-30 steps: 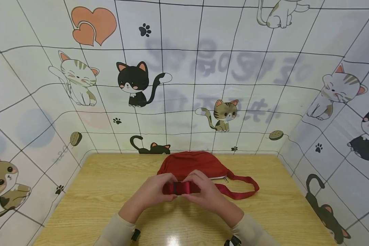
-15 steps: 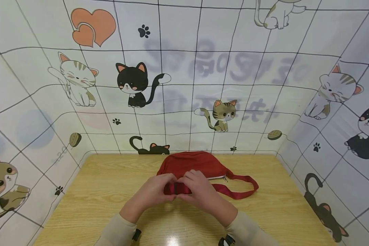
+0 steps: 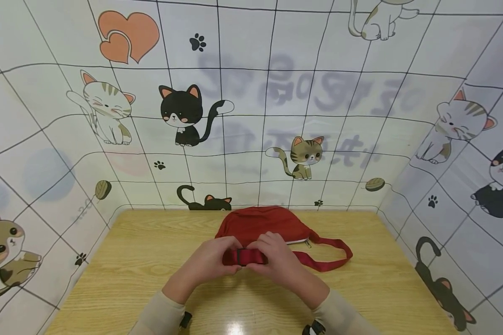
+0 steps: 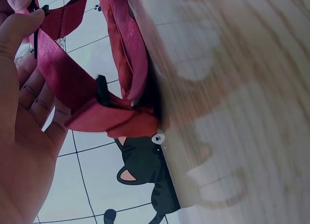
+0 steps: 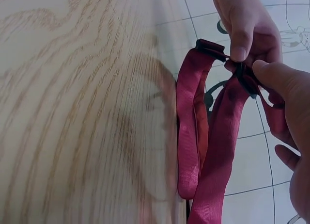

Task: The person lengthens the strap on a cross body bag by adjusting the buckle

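Note:
A red waist bag lies at the back of the table, its white-edged zipper facing forward. In front of it my left hand and right hand hold the bag's dark red strap between thumbs and fingers. A black strap slider sits on the strap in the gap between the hands. In the right wrist view, the right thumb presses beside the slider, and another black buckle piece hangs close to the left hand. The left wrist view shows the strap looping from the left fingers.
The strap's loose loop lies on the wooden table to the right, near the zipper pull. A cat-patterned sheet stands behind and at both sides of the table.
My right hand slid left along the strap until near my left hand, then moved back right, baring more strap beside the slider. The left hand and bag stay almost in place.

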`<control>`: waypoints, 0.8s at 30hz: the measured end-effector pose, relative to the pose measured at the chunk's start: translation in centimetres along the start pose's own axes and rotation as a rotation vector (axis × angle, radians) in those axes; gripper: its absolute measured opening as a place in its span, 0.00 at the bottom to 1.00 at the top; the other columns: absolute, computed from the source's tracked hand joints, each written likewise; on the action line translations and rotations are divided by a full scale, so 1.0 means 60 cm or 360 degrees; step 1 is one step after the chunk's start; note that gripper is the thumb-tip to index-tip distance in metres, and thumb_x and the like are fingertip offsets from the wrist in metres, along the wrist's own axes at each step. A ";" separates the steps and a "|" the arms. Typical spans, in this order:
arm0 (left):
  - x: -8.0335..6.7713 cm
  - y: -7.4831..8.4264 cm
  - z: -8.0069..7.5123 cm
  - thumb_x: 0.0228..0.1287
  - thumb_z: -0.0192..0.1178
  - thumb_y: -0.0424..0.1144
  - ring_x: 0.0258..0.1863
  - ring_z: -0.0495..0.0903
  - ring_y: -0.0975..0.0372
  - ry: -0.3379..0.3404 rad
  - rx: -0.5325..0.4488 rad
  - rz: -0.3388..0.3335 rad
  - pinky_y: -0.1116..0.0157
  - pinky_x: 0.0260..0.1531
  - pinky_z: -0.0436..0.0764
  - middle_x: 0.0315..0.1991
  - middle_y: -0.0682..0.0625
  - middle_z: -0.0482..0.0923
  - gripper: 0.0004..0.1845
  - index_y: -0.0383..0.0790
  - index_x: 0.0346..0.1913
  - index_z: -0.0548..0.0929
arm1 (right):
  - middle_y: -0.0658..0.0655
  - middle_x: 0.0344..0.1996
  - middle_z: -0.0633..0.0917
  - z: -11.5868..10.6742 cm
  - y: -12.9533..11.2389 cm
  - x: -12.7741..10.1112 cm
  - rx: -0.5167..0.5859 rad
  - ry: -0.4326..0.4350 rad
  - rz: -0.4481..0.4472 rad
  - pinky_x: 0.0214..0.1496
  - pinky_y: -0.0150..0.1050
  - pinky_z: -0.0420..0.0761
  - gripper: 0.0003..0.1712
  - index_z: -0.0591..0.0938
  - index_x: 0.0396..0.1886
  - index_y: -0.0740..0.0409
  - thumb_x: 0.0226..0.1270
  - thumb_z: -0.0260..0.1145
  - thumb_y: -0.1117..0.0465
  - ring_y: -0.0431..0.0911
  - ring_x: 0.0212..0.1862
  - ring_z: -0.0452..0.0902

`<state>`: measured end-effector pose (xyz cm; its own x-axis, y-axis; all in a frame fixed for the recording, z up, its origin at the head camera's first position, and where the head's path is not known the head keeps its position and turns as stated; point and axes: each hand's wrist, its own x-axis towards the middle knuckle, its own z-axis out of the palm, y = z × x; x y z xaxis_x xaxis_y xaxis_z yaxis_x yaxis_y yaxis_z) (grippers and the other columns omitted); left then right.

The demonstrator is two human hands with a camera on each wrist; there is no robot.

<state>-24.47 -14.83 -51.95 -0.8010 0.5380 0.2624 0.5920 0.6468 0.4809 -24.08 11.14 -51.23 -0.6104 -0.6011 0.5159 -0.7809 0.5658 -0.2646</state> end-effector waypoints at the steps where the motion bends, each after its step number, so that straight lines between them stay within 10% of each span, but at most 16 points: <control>1: 0.000 -0.001 0.000 0.60 0.85 0.45 0.43 0.81 0.70 0.0003 -0.0011 -0.0003 0.62 0.47 0.84 0.45 0.66 0.84 0.24 0.57 0.54 0.83 | 0.43 0.38 0.82 -0.001 0.002 -0.002 0.0030 0.0012 0.0002 0.50 0.44 0.76 0.25 0.90 0.52 0.50 0.56 0.91 0.53 0.40 0.43 0.74; 14: -0.006 -0.014 -0.002 0.61 0.85 0.44 0.41 0.81 0.67 -0.0025 -0.0057 -0.0061 0.62 0.44 0.82 0.43 0.64 0.84 0.23 0.58 0.53 0.83 | 0.40 0.44 0.85 -0.007 0.038 -0.031 0.0309 0.0021 0.0098 0.52 0.43 0.78 0.27 0.87 0.55 0.48 0.58 0.90 0.58 0.38 0.48 0.75; 24: 0.000 -0.014 0.003 0.60 0.85 0.44 0.39 0.79 0.69 -0.0039 -0.0022 -0.0064 0.63 0.42 0.82 0.40 0.68 0.81 0.23 0.59 0.53 0.83 | 0.43 0.43 0.86 -0.005 0.007 -0.003 0.0041 -0.0121 0.0121 0.59 0.50 0.77 0.31 0.88 0.58 0.51 0.60 0.88 0.46 0.41 0.49 0.76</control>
<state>-24.93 -15.29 -52.49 -0.8218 0.5247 0.2222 0.5577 0.6610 0.5020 -24.24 11.67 -51.18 -0.6754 -0.5989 0.4303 -0.7346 0.5972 -0.3220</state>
